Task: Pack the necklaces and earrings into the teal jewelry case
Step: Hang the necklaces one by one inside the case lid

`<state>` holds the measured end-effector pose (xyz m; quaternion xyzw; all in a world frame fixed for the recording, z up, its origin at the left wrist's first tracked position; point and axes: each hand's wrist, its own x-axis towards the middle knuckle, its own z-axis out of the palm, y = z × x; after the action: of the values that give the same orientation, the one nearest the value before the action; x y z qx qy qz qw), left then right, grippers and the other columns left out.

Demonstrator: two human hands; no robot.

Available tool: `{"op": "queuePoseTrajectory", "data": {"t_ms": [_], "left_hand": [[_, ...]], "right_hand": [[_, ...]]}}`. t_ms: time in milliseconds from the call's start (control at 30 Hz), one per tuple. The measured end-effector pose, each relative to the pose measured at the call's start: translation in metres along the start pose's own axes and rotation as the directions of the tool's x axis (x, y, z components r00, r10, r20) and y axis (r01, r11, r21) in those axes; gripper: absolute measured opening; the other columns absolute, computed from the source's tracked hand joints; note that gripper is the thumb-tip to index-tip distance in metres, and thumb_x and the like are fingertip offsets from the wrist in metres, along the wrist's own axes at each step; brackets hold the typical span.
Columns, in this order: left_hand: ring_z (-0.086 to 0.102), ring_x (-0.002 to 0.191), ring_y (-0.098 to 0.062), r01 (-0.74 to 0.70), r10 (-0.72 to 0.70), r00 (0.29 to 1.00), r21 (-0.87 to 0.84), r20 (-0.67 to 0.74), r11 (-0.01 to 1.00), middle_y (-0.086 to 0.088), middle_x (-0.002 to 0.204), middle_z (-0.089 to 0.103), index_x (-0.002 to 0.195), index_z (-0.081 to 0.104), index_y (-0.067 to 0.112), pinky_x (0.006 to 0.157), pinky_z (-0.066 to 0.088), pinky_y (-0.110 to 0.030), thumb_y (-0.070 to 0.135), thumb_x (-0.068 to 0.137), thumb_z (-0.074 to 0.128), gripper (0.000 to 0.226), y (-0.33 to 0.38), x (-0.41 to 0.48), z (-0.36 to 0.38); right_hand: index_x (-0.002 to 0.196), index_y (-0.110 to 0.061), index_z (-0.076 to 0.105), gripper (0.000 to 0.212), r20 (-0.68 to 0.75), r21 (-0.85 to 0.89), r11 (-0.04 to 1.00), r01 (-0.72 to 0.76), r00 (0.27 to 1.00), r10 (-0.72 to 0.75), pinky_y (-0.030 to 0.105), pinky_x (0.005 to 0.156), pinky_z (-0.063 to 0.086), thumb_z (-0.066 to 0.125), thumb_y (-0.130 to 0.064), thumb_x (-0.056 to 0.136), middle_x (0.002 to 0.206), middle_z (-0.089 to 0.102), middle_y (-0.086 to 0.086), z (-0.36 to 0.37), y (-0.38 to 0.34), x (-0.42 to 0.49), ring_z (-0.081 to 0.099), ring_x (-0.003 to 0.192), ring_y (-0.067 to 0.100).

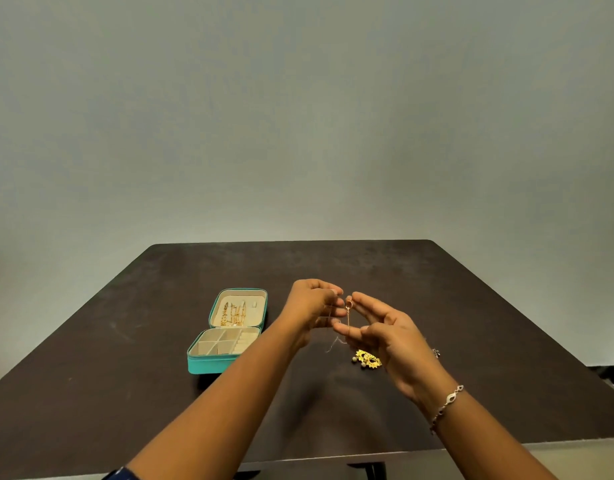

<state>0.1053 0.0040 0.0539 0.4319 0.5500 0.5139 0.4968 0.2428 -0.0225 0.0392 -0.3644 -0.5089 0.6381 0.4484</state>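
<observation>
The teal jewelry case (pixel 208 366) lies open on the left part of the dark desk (pixel 125 323). Gold necklaces (pixel 234 315) are laid against the cream lining of its lid, which is folded back flat, and the divided tray sits in front of it. To the right of the case, both hands are raised above the desk. The left hand (pixel 310 306) has its fingers curled in, pinching a fine chain (pixel 334 344) whose loose end trails down to the desk. A gold ring-and-bar pendant (pixel 348 315) hangs upright between the two hands. The right hand (pixel 392 336) has its fingers spread around the pendant; I cannot tell whether they touch it. A pair of yellow-gold earrings (pixel 367 359) lies on the desk just beneath that hand, with a small silver piece (pixel 436 353) farther right.
</observation>
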Motion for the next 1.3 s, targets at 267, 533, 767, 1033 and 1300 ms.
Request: {"op": "queuePoseTrajectory", "data": {"t_ms": [267,533,767,1033,1300], "left_hand": [[0.062,0.059,-0.015,0.060,-0.061,0.993,0.005,0.100,0.998,-0.008,0.072,0.062,0.096,0.054,0.007,0.052,0.053,-0.025,0.012,0.096,0.043,0.013,0.000,-0.005,0.008],[0.045,0.050,-0.010,0.033,-0.051,0.990,0.140,0.128,0.990,-0.005,0.069,0.059,0.094,0.060,0.006,0.050,0.043,-0.022,0.008,0.091,0.053,0.008,0.002,-0.005,0.001],[0.044,0.042,-0.006,0.008,-0.051,0.972,0.186,0.229,0.982,-0.007,0.073,0.064,0.097,0.059,0.009,0.047,0.039,-0.020,0.002,0.089,0.051,0.013,0.014,-0.008,-0.002],[0.057,0.057,-0.011,0.085,-0.081,0.956,-0.001,0.281,0.996,-0.005,0.079,0.066,0.101,0.062,0.009,0.050,0.047,-0.021,0.013,0.091,0.052,0.015,0.014,-0.010,0.000],[0.059,0.065,-0.015,0.167,-0.137,0.982,-0.258,0.128,0.952,-0.006,0.074,0.062,0.089,0.063,0.009,0.053,0.051,-0.024,0.008,0.090,0.049,0.013,0.011,-0.007,-0.017]], "right_hand": [[0.138,-0.009,0.035,0.065,0.066,0.048,0.999,0.018,0.998,-0.021,0.026,0.079,0.054,0.040,0.021,0.081,0.127,0.057,0.002,0.002,0.004,0.001,0.064,0.101,0.022],[0.126,-0.016,0.045,0.049,0.042,-0.033,0.999,0.014,0.999,-0.013,0.031,0.058,0.057,0.033,0.014,0.089,0.120,0.058,0.001,-0.006,0.008,0.005,0.070,0.080,0.022],[0.116,-0.014,0.055,0.048,-0.078,-0.209,0.969,0.131,0.986,-0.150,0.017,0.065,0.048,0.057,0.014,0.078,0.112,0.060,0.008,-0.018,0.014,0.012,0.057,0.099,0.015],[0.118,-0.009,0.051,0.052,-0.015,0.094,0.994,0.050,0.999,-0.049,0.034,0.081,0.046,0.063,0.010,0.071,0.076,0.062,0.010,-0.026,0.026,0.016,0.062,0.087,0.025],[0.106,-0.010,0.052,0.054,-0.100,0.278,0.960,-0.027,0.993,0.057,0.028,0.068,0.056,0.067,0.003,0.056,0.075,0.069,0.015,-0.032,0.028,0.018,0.068,0.069,0.024]]}}
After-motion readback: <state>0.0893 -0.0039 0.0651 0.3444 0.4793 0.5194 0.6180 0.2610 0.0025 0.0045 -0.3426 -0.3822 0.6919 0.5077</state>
